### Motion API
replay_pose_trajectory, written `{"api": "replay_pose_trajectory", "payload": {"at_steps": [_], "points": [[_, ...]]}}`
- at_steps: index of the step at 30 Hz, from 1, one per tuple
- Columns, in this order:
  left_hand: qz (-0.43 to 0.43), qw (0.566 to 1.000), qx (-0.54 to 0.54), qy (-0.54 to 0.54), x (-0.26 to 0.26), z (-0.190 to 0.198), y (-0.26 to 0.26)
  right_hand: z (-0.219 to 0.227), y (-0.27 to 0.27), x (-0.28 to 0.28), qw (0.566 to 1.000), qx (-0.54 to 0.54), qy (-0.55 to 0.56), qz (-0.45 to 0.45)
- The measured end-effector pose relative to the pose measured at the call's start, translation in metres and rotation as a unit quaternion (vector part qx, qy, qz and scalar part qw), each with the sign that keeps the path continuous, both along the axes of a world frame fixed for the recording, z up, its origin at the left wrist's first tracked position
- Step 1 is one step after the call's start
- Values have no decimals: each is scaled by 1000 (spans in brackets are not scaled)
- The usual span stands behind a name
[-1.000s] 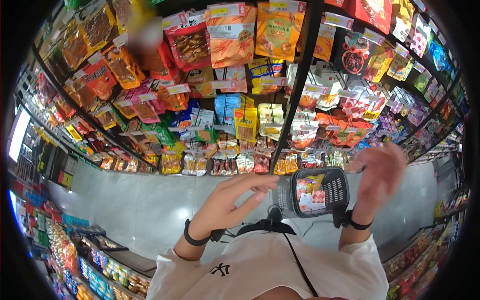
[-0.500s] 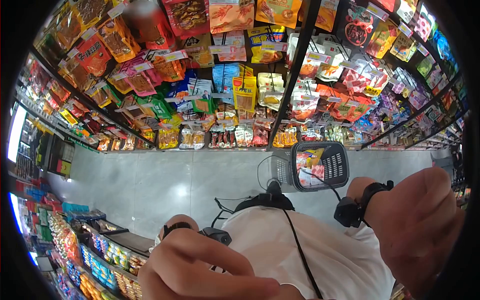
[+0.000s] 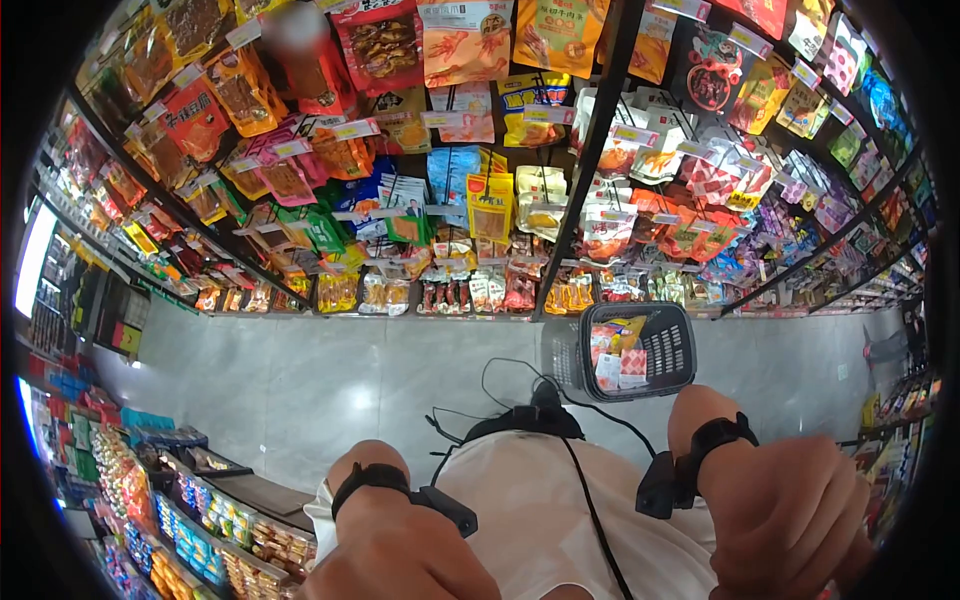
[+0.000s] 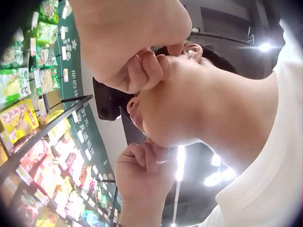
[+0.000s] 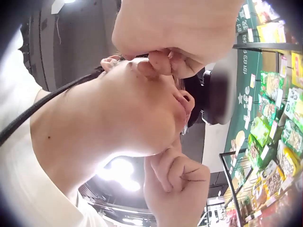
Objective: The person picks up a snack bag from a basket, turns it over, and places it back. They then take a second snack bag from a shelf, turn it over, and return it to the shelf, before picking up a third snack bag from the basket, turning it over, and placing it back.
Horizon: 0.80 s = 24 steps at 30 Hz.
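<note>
Both hands are raised close to the person's face. In the head view the left hand (image 3: 390, 550) is at the bottom edge, and the right hand (image 3: 785, 515) is at the lower right. The left wrist view has the left hand (image 4: 128, 38) beside the cheek with its fingers curled, and the right hand (image 4: 144, 179) curled by the chin. From the other side, the right hand (image 5: 175, 28) is curled at the cheek, the left hand (image 5: 175, 189) below the chin. Nothing shows in either hand. A dark head-worn device (image 4: 106, 101) is in front of the face.
A dark shopping basket (image 3: 668, 350) with several packets (image 3: 632, 365) stands on the grey floor (image 3: 300, 385), close to the person's foot. Racks of hanging snack bags (image 3: 490, 210) run across the front. More snack shelves (image 3: 215, 530) stand at the lower left. Cables hang at the waist.
The hands have come back from in front of the body, stretched fingers at first, to near the face, with fingers now curled. The view dipped towards the floor, then lifted slightly.
</note>
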<state>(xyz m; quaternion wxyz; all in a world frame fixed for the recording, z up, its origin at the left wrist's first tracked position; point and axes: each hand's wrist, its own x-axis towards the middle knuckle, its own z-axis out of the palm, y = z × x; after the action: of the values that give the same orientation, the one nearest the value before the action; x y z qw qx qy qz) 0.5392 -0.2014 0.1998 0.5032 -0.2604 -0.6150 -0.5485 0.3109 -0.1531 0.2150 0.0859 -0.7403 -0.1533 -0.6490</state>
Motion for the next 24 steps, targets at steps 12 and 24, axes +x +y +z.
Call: {"api": "replay_pose_trajectory", "payload": {"at_steps": [12,24], "points": [[-69,997,37,-27,-5,4,-15,-14,-2,12,994,72,-65,54],[70,997,12,-29,18,-21,-22,-19,-6,18,973,-16,-126,-190]]}}
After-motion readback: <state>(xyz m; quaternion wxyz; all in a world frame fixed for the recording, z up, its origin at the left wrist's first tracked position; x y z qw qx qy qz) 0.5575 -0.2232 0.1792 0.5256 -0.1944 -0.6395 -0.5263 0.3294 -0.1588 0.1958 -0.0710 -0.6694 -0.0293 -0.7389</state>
